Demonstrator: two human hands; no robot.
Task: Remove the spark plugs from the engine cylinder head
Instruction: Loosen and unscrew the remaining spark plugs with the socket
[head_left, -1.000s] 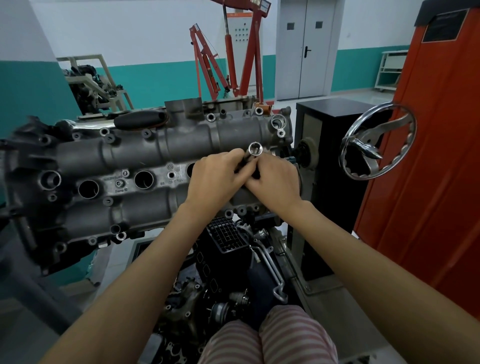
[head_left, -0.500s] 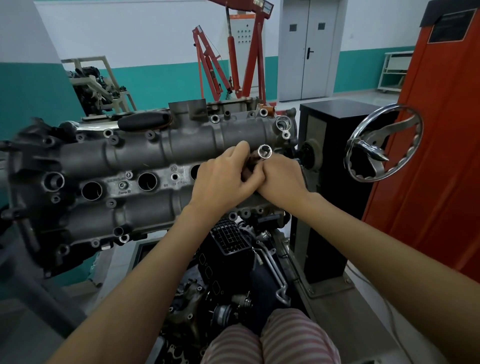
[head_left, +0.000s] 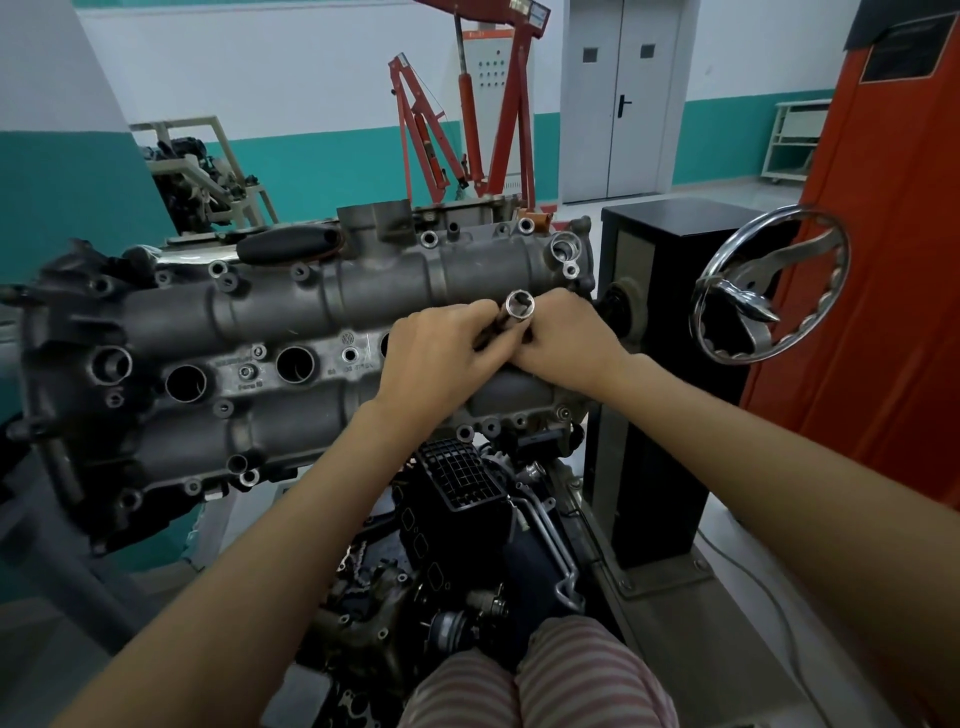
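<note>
**Reporter:** At the right end of the engine cylinder head (head_left: 322, 332), what are the two hands doing?

**Mechanic:** Both are closed round a spark plug socket (head_left: 511, 316). The left hand (head_left: 441, 358) curls its fingers round the shaft from the left; the right hand (head_left: 563, 345) wraps it from the right. The socket's open square drive end sticks up between them, just above the knuckles.

**Reporter:** And the spark plugs?

**Mechanic:** None shows. Left of the hands along the cylinder head sit three open plug wells (head_left: 295, 364), dark inside; a fourth is probably hidden under the hands, with the socket standing in it.

**Reporter:** How is this step done well?

**Mechanic:** By my reading, keep the socket in line with the well, not tilted, seat it fully on the plug's hex, then turn evenly. Lift straight out so the plug stays in the socket.
</note>
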